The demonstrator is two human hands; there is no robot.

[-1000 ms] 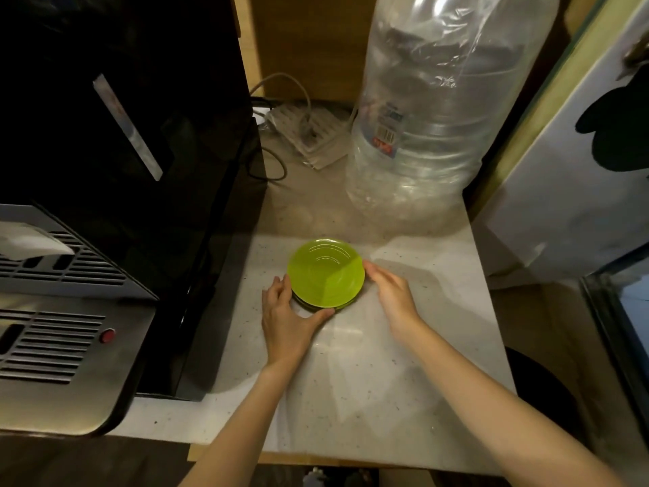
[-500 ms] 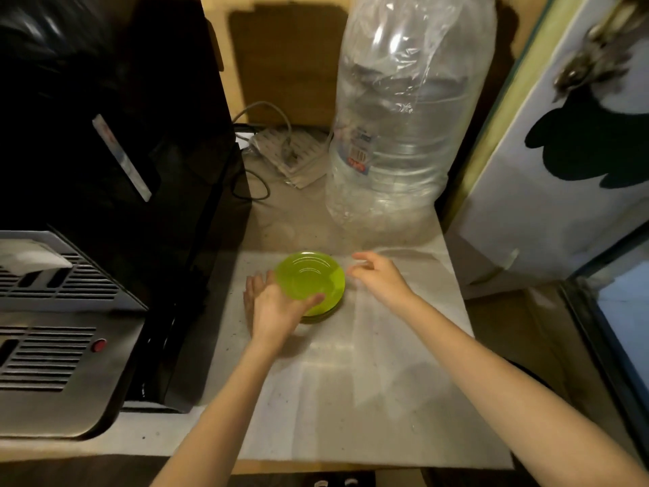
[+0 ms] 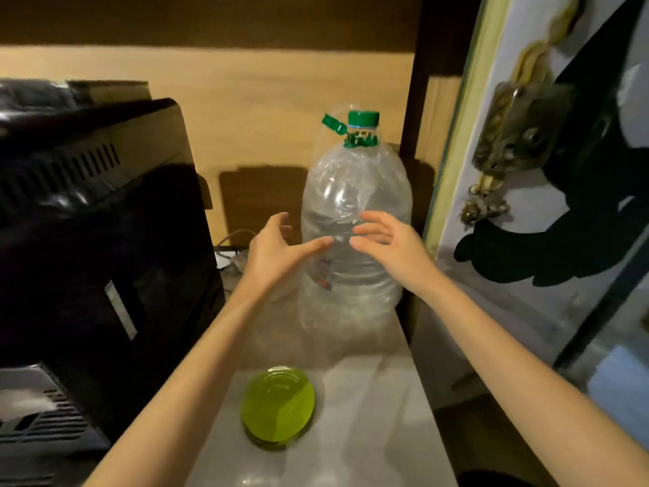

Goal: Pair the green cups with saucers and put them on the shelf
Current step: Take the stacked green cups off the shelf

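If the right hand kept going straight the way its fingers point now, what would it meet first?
Probably the big clear water bottle: the right hand is open, fingers aimed at its side. From this single view, the gap left is hard to judge.

You are holding both bare forearms stretched forward and raised, converging toward the middle. Your left hand [image 3: 277, 249] is spreading its fingers wide, thumb pointing right, palm facing inward. Your right hand [image 3: 388, 244] is mirroring it, fingers loosely curled and apart, thumb pointing left. The two thumbs are nearly meeting, gripping nothing.
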